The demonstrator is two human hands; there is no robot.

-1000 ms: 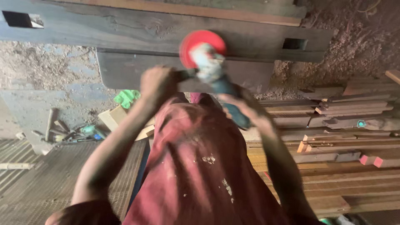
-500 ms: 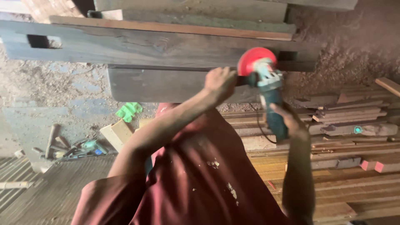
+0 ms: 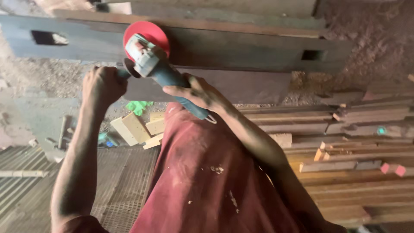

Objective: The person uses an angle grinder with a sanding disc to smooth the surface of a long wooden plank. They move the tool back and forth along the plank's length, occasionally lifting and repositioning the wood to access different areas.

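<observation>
I hold a teal angle grinder with a red disc against a dark wooden beam that has rectangular mortise holes. My left hand is closed around the grinder's side handle. My right hand grips the grinder's body. The disc rests on the beam's left part, near a mortise hole. My dark red shirt fills the lower middle of the view.
Stacked wooden planks lie to the right. Light wood blocks and a green object sit on the ground below the beam. Hand tools lie at the left beside a metal grating. Sawdust covers the ground.
The grinder has swept left along the beam, from its right part to its left part. Both hands moved left with it and kept their grip.
</observation>
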